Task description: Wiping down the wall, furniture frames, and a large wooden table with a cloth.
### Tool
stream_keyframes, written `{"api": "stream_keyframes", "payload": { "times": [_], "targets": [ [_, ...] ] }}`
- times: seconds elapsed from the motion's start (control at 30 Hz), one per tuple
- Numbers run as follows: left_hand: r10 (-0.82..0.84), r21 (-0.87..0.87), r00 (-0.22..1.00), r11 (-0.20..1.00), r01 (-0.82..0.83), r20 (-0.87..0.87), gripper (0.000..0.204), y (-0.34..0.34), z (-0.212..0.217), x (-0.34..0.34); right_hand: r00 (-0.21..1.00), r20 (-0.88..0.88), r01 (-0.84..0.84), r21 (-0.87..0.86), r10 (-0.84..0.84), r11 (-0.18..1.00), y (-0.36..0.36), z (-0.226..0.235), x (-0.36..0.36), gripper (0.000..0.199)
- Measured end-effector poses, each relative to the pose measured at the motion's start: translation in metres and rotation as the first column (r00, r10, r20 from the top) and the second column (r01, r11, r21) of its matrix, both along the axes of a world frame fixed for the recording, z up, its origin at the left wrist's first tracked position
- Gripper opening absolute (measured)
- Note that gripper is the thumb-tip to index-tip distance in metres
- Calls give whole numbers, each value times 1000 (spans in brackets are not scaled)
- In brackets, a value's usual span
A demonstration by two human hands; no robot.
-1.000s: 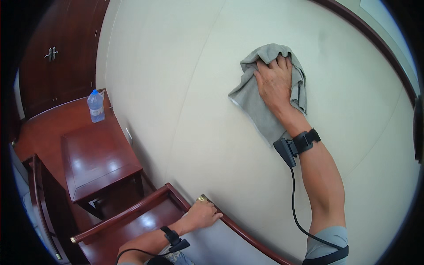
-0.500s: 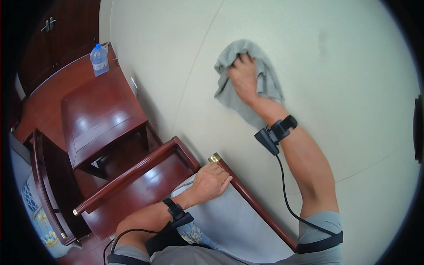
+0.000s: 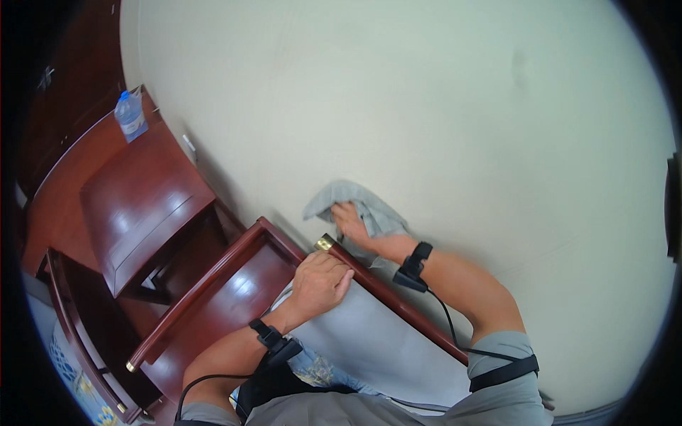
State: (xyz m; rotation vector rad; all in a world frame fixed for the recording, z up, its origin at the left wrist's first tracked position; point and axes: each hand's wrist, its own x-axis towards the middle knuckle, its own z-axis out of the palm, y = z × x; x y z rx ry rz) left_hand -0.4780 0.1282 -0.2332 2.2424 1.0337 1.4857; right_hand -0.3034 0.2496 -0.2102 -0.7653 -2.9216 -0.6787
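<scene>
Grey cloth (image 3: 344,192) | covered by right hand (image 3: 353,226) | left hand (image 3: 320,282) on rail (image 3: 406,308) | grips unclear | could be snagged on nearby brass tip (image 3: 325,242)

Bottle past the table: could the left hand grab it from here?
Probably not: the bottle looks well out of reach of the left hand, which rests at the rail, and the armrest and table lie between.

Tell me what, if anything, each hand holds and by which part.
The right hand holds the grey cloth around its middle, against the wall. The left hand lies on the wooden rail near its brass-coloured end; whether it grips cannot be told.
</scene>
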Motion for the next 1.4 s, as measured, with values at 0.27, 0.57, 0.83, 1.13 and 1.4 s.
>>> {"api": "stream_keyframes", "payload": {
  "times": [0.27, 0.57, 0.83, 1.13, 1.4],
  "targets": [
    [-18, 66, 996, 998, 23, -87, 4, -1, 4, -2, 988, 87, 137, -112, -127, 984, -92, 55, 98, 33],
    [-113, -94, 977, 991, 97, -183, 30, 3, 43, 13, 967, -203, 208, 280, -154, 937, -144, 211, 120, 34],
    [-14, 174, 996, 984, 30, -91, 53, 68, 92, 39, 931, -339, 339, 666, -136, 665, -175, 305, 153, 25],
    [95, 451, 995, 887, -101, 35, 69, 103, 156, 58, 883, -408, 468, 787, -231, 402, -171, 357, 150, 22],
    [130, 496, 984, 851, -173, 120, 83, 99, 114, 104, 947, -322, 306, 899, -2, 313, -90, 396, 94, 26]
  ]
}}
